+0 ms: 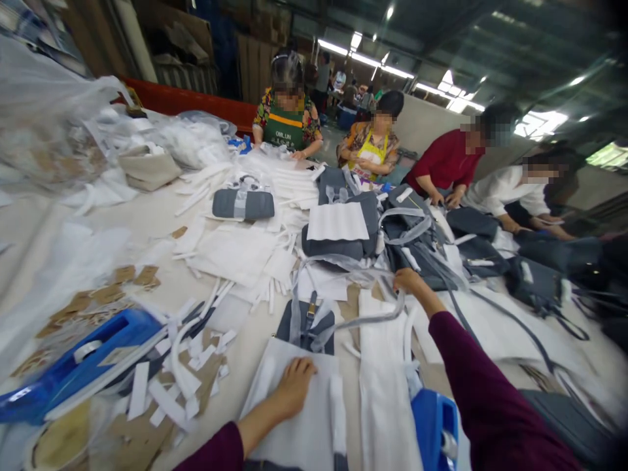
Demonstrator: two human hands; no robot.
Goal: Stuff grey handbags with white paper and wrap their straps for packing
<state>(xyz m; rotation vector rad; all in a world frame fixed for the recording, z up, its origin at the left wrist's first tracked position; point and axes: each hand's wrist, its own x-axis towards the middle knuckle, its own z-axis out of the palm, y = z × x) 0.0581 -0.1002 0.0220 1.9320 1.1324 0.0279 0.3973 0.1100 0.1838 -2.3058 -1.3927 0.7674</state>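
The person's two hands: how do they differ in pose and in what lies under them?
The left hand lies flat on a white fabric panel, while the right hand has curled fingers close to a grey strap; whether it grips the strap, I cannot tell. The left hand is nearer the camera, and the right hand reaches farther across the table. Both are bare and come out of maroon sleeves.

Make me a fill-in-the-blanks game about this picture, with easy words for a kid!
The left hand rests flat on a ____ fabric panel.
The right hand reaches farther forward than the ____ hand.
The co-worker at the far end wears a ____ apron.
The co-worker next along wears a ____ apron.

Missing words: white, left, green, yellow.
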